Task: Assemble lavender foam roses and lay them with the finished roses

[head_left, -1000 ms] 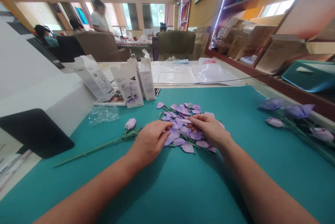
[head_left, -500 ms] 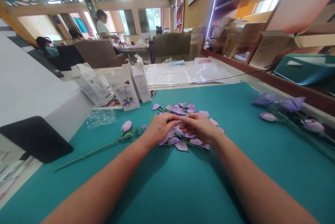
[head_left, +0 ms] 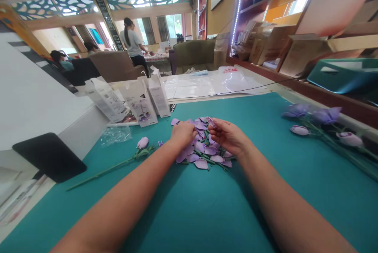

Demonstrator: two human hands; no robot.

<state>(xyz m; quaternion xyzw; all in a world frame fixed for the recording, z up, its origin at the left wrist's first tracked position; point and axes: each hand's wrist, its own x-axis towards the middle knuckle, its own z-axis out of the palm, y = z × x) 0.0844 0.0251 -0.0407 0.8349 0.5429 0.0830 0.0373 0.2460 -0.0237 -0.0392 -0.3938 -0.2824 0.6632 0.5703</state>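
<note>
A heap of loose lilac petal pieces (head_left: 201, 164) and short green stem pieces lies in the middle of the green mat (head_left: 203, 213). At the heap's left side, my left hand (head_left: 182, 134) reaches down with its fingers curled; whatever they grip is hidden. My right hand (head_left: 226, 134), over the right side, pinches a small lilac petal piece (head_left: 210, 121) between thumb and fingertips. To the left lies an artificial flower stem with a lilac bud (head_left: 143, 142) and green leaves.
Opened white boxes (head_left: 141, 105) stand at the back left, beside crumpled clear plastic (head_left: 116, 135). A black tablet-like panel (head_left: 50, 157) leans at the left. Several lilac flowers (head_left: 326, 115) on stems lie at the right. A person (head_left: 132, 44) stands in the background.
My hands, together over the heap before, have parted. The left has lowered to the heap's left side, while the right has moved slightly right with the petal piece.
</note>
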